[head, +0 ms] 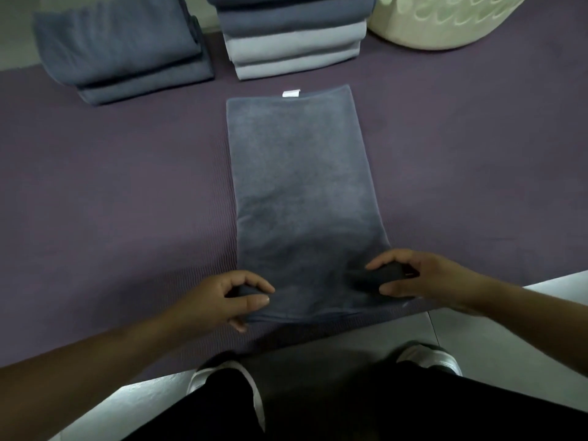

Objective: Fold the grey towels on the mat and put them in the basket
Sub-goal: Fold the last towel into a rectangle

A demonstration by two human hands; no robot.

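Note:
A grey towel (299, 186) lies flat on the purple mat (111, 192) as a long strip running away from me, with a white tag at its far edge. My left hand (229, 297) pinches the towel's near left corner, fabric bunched between thumb and fingers. My right hand (410, 278) grips the near right corner in the same way. The cream basket (445, 23) with cut-out holes stands at the far right, partly out of view.
A stack of dark grey folded towels (124, 52) sits at the far left. A taller stack of dark and light grey folded towels (292, 36) stands beside it in the middle. My shoes and dark trousers are at the mat's near edge on a pale floor (509, 338).

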